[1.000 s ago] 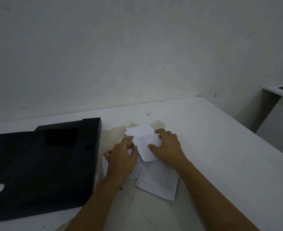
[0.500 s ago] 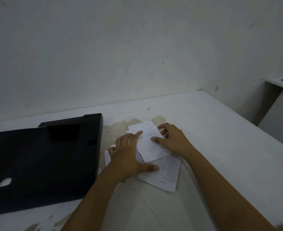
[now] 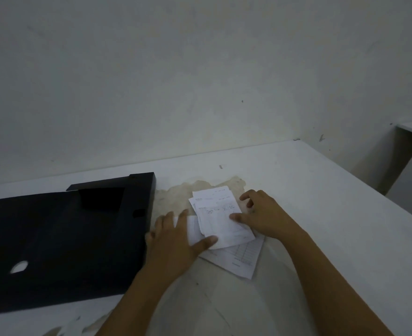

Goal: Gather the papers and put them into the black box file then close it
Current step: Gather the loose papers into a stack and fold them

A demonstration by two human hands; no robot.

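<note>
A white table (image 3: 321, 214) holds a black box file (image 3: 61, 238), lying open just left of the fingers. The left hand (image 3: 173, 243) and right hand (image 3: 265, 217) lie flat, fingers spread, pressing the papers (image 3: 220, 221) between them.

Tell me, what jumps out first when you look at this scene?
The big black box file lying on the left of the white table draws the eye first, dark against everything pale. Just right of it, the left hand and the right hand press flat on a loose pile of white papers, over a brownish stain on the tabletop.
</note>
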